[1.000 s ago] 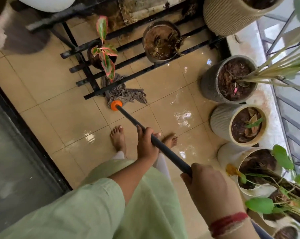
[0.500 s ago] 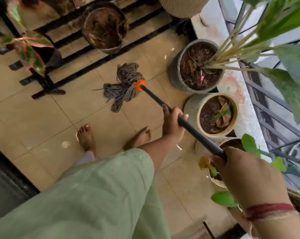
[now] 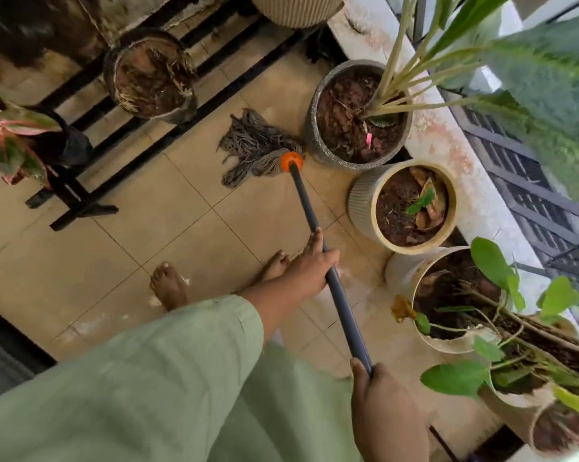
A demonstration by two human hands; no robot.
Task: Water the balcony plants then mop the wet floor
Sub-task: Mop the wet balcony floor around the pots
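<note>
A string mop with a grey-brown head [image 3: 253, 146] and orange collar [image 3: 291, 161] rests on the beige tiled floor [image 3: 168, 211], close to a grey speckled pot [image 3: 318, 128]. Its dark handle [image 3: 309, 215] runs back toward me. My left hand [image 3: 309, 265] grips the handle midway, and my right hand [image 3: 386, 405] holds its near end. Potted plants line the right side: a cream ribbed pot [image 3: 361, 201] and a white pot [image 3: 401, 271] with green leaves. Pale wet patches lie on tiles near my bare feet [image 3: 169, 288].
A black metal plant stand [image 3: 81, 201] crosses the upper left, carrying a dark pot of dry soil [image 3: 151, 78] and a pink-green leafed plant [image 3: 18, 141]. A stained ledge [image 3: 448, 151] and railing [image 3: 528, 195] run along the right. A dark door frame [image 3: 11, 335] lies at lower left.
The mop head has swept from under the black stand rightward across the tiles to the grey pot. My view has swung right with it; both hands have kept their grip.
</note>
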